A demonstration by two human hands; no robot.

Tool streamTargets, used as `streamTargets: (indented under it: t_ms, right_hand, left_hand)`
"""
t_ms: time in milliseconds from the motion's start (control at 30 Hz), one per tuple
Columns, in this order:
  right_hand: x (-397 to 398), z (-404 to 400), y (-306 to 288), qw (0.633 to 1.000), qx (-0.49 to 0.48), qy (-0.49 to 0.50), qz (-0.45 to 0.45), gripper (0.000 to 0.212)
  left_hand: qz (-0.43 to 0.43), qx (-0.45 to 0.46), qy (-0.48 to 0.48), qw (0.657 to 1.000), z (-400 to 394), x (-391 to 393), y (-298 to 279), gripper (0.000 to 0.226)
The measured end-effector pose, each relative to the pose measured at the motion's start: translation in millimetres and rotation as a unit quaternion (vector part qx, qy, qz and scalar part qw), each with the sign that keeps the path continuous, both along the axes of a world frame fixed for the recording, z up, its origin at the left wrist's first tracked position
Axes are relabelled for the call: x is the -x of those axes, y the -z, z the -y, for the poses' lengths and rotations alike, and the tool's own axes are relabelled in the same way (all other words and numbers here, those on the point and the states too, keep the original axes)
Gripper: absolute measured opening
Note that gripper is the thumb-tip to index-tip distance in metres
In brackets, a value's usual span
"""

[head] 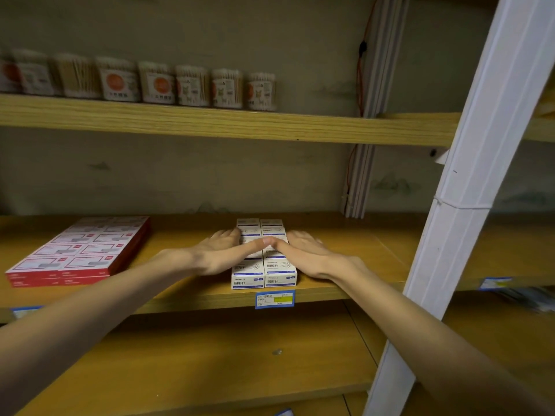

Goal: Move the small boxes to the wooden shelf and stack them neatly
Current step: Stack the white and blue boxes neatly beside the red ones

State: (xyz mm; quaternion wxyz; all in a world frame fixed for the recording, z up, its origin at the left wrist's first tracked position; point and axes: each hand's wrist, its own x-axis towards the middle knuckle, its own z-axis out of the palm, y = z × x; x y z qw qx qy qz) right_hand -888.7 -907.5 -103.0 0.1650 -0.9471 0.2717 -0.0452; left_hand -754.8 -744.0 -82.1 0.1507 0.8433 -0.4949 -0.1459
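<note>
Several small white boxes with blue print [263, 276] stand in two tight rows on the middle wooden shelf [345, 250], stacked two high at the front edge. My left hand [223, 250] lies flat against the left side of the block, fingers straight. On the right side my right hand [306, 252] lies flat in the same way. The two thumbs meet on top of the boxes, covering the middle ones.
A flat stack of red and white boxes [79, 250] lies on the same shelf to the left. Several clear tubs of cotton swabs [192, 85] line the upper shelf [300, 127]. A white upright post [468, 187] crosses at the right. A blue price label [274, 299] hangs below the boxes.
</note>
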Motion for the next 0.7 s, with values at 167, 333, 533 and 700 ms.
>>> streamTargets:
  t_ms: [167,333,533,700]
  right_hand:
    - [3,9,-2,0.999,-0.033,0.000,0.024,0.084]
    - [-8,23,-9,0.995,-0.075,0.049,0.049,0.084]
    - [-25,29,-4,0.983,-0.148,0.085,0.071,0.110]
    - [-24,22,-7,0.988,-0.125,0.060,0.064,0.088]
  left_hand:
    - [0.076,-0.042,-0.025,0.996,4,-1,-9,0.112]
    - [0.061,-0.021,-0.070,0.995,12,-20,-13,0.114]
    - [-0.012,-0.017,-0.032,0.999,20,-33,-15,0.091]
    - [-0.053,-0.017,-0.034,0.998,23,-41,-11,0.116]
